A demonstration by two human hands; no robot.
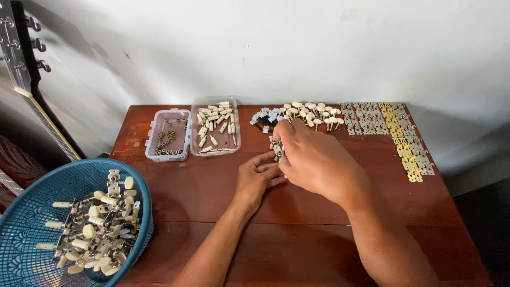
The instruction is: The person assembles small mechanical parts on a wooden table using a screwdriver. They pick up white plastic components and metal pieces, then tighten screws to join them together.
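Head view, looking down on a reddish-brown wooden table (212,202) with a glossy, scuffed top. Both hands meet near its middle over a small metal tuner assembly (275,147), silvery with a cream knob, sitting just off the table between the fingertips. Left hand (257,178) lies low with fingers curled in, fingertips touching the piece from below. Right hand (313,159) arches over it, fingers bunched together and pinching the top of the piece; most of the part is hidden behind those fingers, so the exact grip is hard to read.

Blue plastic mesh basket (32,212) at lower left, cut off by the frame edge, holds a pile of finished metal-and-cream tuner parts. Two clear plastic trays sit at the back: the left tray (154,135) with small dark brass-like rings, the right tray (234,143) with cream pegs. Loose cream knobs (313,112) and bluish-grey bits lie behind the hands. Flat silver and gold metal plates (393,127) run in rows at right. Guitar neck (16,58) leans at far left, partly out of frame.
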